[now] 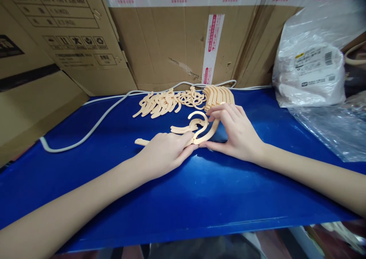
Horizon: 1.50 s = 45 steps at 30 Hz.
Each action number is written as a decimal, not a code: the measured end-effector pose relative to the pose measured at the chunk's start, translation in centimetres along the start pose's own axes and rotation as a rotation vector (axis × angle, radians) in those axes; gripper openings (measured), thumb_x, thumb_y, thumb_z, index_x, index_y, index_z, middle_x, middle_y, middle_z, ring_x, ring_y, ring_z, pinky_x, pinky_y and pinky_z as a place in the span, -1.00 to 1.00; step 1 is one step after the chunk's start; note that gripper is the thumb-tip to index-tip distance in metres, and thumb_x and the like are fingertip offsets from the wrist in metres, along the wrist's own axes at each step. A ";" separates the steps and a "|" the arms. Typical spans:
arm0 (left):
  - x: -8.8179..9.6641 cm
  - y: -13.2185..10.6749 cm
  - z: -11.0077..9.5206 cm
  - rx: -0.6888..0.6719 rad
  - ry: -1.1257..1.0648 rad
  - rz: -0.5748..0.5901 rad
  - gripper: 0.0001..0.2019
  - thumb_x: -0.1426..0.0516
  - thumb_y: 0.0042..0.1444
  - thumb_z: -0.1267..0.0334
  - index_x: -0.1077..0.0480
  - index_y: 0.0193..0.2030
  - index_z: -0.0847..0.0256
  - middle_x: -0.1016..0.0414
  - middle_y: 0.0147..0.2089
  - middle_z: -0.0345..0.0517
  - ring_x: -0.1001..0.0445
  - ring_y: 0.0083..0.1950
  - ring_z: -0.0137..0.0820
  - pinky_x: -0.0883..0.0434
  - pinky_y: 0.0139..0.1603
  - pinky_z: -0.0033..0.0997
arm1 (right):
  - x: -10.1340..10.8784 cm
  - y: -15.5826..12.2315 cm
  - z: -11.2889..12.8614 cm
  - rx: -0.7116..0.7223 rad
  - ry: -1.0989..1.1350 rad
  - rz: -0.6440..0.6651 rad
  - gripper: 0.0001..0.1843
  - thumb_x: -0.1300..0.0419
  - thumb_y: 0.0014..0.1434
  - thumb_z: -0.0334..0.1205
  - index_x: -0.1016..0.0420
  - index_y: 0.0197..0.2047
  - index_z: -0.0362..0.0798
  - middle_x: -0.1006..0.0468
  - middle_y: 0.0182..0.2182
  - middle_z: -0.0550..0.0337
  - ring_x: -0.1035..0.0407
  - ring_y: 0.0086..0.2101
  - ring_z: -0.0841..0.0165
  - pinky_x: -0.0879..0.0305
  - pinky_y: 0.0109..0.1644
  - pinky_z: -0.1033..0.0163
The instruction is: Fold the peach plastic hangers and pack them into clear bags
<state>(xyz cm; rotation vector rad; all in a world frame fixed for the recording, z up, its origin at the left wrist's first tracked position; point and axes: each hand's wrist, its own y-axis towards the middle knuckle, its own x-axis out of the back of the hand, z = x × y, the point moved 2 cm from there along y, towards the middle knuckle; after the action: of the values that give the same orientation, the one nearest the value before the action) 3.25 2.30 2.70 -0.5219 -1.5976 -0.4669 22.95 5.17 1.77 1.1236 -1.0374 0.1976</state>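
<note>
On the blue table top point(200, 190), my left hand point(166, 152) and my right hand point(234, 133) meet over a pale orange plastic hanger point(200, 127) with a hook on top. Both hands pinch it, the left at its lower middle, the right on its right arm. A loose heap of the same hangers point(166, 100) lies behind, and a neat stack of them point(219, 95) stands just beyond my right fingers.
Cardboard boxes point(171, 41) wall in the back and left. A white cable point(94, 121) runs along the rear edge and curves toward the left front. Clear plastic bags with white contents point(311, 72) sit at the right.
</note>
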 end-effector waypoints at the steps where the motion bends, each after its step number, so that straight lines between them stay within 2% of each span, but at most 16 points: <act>1: 0.0 0.0 0.0 0.001 -0.007 0.002 -0.69 0.09 0.40 0.11 -0.33 -0.24 0.22 -0.46 -0.45 -0.17 -0.42 -0.47 -0.35 -0.10 -0.48 -0.43 | 0.0 0.0 0.0 0.003 0.003 -0.003 -0.59 -0.21 0.25 0.07 -0.23 -0.05 -0.04 -0.47 -0.03 -0.09 -0.35 0.00 0.07 -0.20 0.03 0.00; 4: 0.0 0.0 0.0 0.005 -0.018 0.006 -0.68 0.09 0.40 0.11 -0.33 -0.26 0.22 -0.46 -0.44 -0.17 -0.42 -0.48 -0.36 -0.11 -0.48 -0.44 | 0.1 -0.1 0.1 0.018 -0.013 -0.026 -0.58 -0.20 0.25 0.08 -0.26 0.00 -0.04 -0.44 -0.01 -0.10 -0.33 0.01 0.05 -0.21 0.03 -0.02; 7: -0.1 -0.1 0.0 -0.010 -0.001 -0.002 -0.71 0.09 0.40 0.13 -0.36 -0.19 0.22 -0.51 -0.41 -0.14 -0.45 -0.46 -0.33 -0.13 -0.48 -0.42 | 0.2 -0.1 0.2 0.052 -0.052 -0.046 -0.65 -0.17 0.28 0.06 -0.34 -0.06 -0.05 -0.44 -0.11 -0.04 -0.33 -0.12 0.10 -0.22 -0.06 0.02; 11: -0.3 -0.2 0.0 -0.013 0.009 -0.002 -0.71 0.10 0.39 0.14 -0.38 -0.05 0.21 -0.57 -0.31 -0.10 -0.52 -0.38 -0.25 -0.15 -0.47 -0.39 | 0.1 -0.1 0.5 0.123 -0.035 0.041 -0.69 -0.11 0.34 0.01 -0.39 -0.13 -0.10 -0.48 -0.29 0.06 -0.32 -0.30 0.21 -0.16 -0.22 0.12; 17: -0.3 -0.1 0.1 -0.021 -0.011 -0.013 -0.71 0.09 0.39 0.13 -0.39 -0.04 0.20 -0.58 -0.31 -0.11 -0.53 -0.38 -0.22 -0.18 -0.46 -0.37 | 0.0 0.1 0.7 0.128 0.044 0.123 -0.64 -0.05 0.41 -0.01 -0.45 -0.09 -0.17 -0.54 -0.35 0.12 -0.32 -0.42 0.34 -0.09 -0.25 0.17; 22: -0.3 -0.2 0.1 -0.028 -0.006 -0.012 -0.69 0.09 0.39 0.13 -0.37 0.02 0.22 -0.61 -0.22 -0.08 -0.55 -0.33 -0.23 -0.22 -0.44 -0.37 | -0.2 -0.1 0.5 0.113 0.082 0.166 -0.64 -0.07 0.39 -0.01 -0.45 -0.04 -0.15 -0.57 -0.31 0.10 -0.34 -0.39 0.32 -0.08 -0.24 0.18; 26: -0.3 -0.2 0.2 -0.026 -0.004 -0.009 -0.69 0.09 0.39 0.13 -0.37 0.04 0.21 -0.60 -0.25 -0.09 -0.55 -0.34 -0.23 -0.23 -0.43 -0.37 | -0.3 -0.1 0.4 0.113 0.084 0.179 -0.65 -0.11 0.37 -0.03 -0.45 -0.01 -0.16 -0.56 -0.28 0.09 -0.33 -0.34 0.29 -0.09 -0.20 0.16; 29: -0.2 -0.2 0.0 -0.039 -0.005 0.003 -0.71 0.08 0.39 0.12 -0.38 -0.02 0.20 -0.60 -0.26 -0.11 -0.56 -0.34 -0.22 -0.23 -0.43 -0.36 | -0.3 0.1 0.4 0.101 0.076 0.208 -0.66 -0.02 0.41 -0.07 -0.45 -0.05 -0.17 -0.53 -0.30 0.10 -0.31 -0.31 0.27 -0.09 -0.19 0.14; 33: -0.2 -0.5 -0.5 -0.108 0.038 0.012 -0.71 0.07 0.39 0.07 -0.38 -0.11 0.18 -0.59 -0.27 -0.13 -0.58 -0.32 -0.20 -0.23 -0.46 -0.35 | -0.4 0.2 0.2 0.038 0.120 0.255 -0.59 0.16 0.47 -0.16 -0.45 -0.19 -0.13 -0.45 -0.33 0.11 -0.27 -0.31 0.26 -0.09 -0.19 0.12; 38: -0.7 -0.7 -0.8 -0.212 0.049 -0.049 -0.74 0.03 0.39 0.10 -0.38 0.00 0.17 -0.61 -0.21 -0.14 -0.61 -0.27 -0.26 -0.28 -0.46 -0.39 | -0.6 0.1 -0.2 -0.032 0.174 0.190 -0.70 0.02 0.41 -0.19 -0.43 -0.29 -0.11 -0.37 -0.28 0.07 -0.27 -0.27 0.27 -0.16 -0.19 0.17; 43: -1.0 -0.9 -0.8 -0.364 0.079 -0.169 -0.74 0.05 0.40 0.17 -0.42 -0.09 0.20 -0.59 -0.28 -0.20 -0.59 -0.30 -0.34 -0.27 -0.46 -0.39 | -0.5 0.0 0.0 -0.013 0.247 0.178 -0.85 -0.02 0.28 -0.35 -0.41 -0.24 -0.12 -0.34 -0.19 0.04 -0.27 -0.28 0.30 -0.22 -0.19 0.18; 45: -1.0 -1.1 -0.9 -0.436 0.099 -0.233 -0.74 0.04 0.39 0.20 -0.44 -0.15 0.20 -0.56 -0.33 -0.24 -0.57 -0.35 -0.36 -0.24 -0.47 -0.37 | -0.4 0.0 0.1 -0.007 0.271 0.176 -0.82 -0.02 0.20 -0.41 -0.41 -0.16 -0.12 -0.34 -0.14 0.02 -0.27 -0.29 0.31 -0.24 -0.18 0.18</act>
<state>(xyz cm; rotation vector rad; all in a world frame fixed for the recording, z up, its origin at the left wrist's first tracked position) 3.37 0.82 1.80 -0.6300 -1.4698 -1.0155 22.67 5.18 1.49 0.9686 -0.8920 0.4736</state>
